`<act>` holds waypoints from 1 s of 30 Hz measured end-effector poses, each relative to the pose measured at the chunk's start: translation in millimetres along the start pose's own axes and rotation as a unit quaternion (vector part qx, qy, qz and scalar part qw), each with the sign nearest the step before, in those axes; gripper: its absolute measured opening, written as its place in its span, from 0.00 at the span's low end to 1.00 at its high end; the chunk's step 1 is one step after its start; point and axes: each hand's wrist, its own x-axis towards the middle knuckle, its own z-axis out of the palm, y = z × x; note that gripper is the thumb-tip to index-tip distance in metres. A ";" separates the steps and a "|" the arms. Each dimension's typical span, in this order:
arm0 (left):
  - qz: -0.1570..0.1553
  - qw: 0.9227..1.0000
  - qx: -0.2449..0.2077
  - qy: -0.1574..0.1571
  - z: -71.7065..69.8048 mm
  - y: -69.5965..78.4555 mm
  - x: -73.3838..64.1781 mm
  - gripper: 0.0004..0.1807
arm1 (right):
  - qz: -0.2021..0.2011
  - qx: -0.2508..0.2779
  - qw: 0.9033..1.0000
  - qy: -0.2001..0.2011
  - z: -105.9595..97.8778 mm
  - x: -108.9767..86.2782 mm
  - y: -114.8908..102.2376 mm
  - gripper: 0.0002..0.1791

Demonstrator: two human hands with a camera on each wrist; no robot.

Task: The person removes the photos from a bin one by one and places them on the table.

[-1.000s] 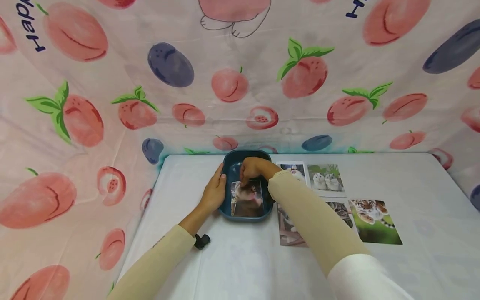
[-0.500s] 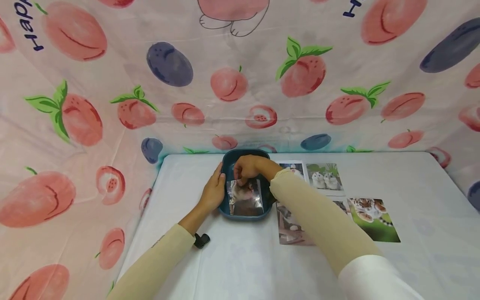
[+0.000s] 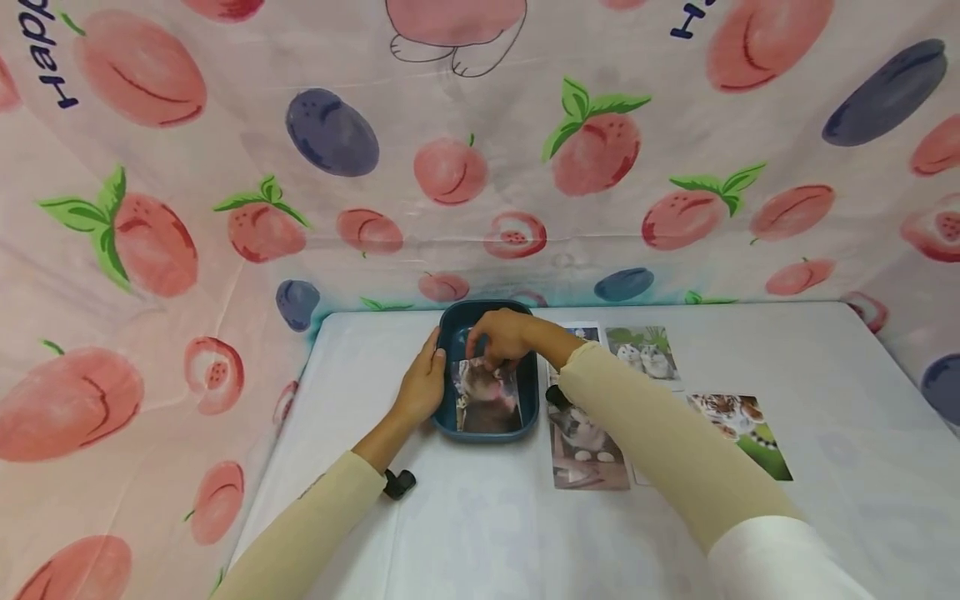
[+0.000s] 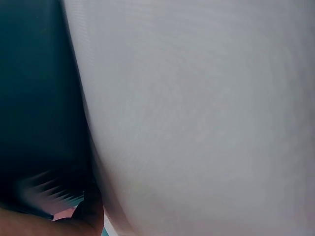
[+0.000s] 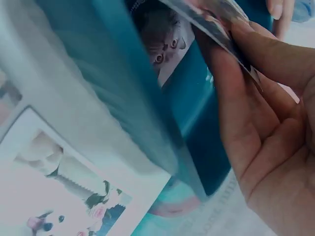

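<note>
A dark blue plastic basin [image 3: 444, 421] stands near the back of the white table. My left hand [image 3: 422, 383] rests against its left side, fingers extended along the outer wall. Inside the basin, my right hand [image 3: 501, 337] pinches a glossy photo [image 3: 487, 404] of a furry animal by its upper edge, thumb on one face and fingers behind. The right wrist view shows this held photo [image 5: 224, 24] tilted edge-on. Below it, a cat photo [image 5: 165, 42] lies in the basin.
Right of the basin lie several animal photos: a cat photo [image 3: 588, 450], a tiger photo [image 3: 750, 433], a photo of two small white animals [image 3: 645, 358] and a white-dog photo [image 5: 54, 206]. My right forearm covers part of them. Fruit-patterned cloth [image 3: 450, 171] hangs behind the table.
My right hand has shifted slightly left and up in the basin, with the photo between its fingers. The right forearm has swung right, uncovering more of the cat photo. My left hand stays at the basin.
</note>
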 end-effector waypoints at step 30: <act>-0.003 1.000 -0.014 -0.005 2.5 -2.7 2.8 0.30 | 0.095 0.129 0.959 0.232 -56.7 -203.7 210.4 0.23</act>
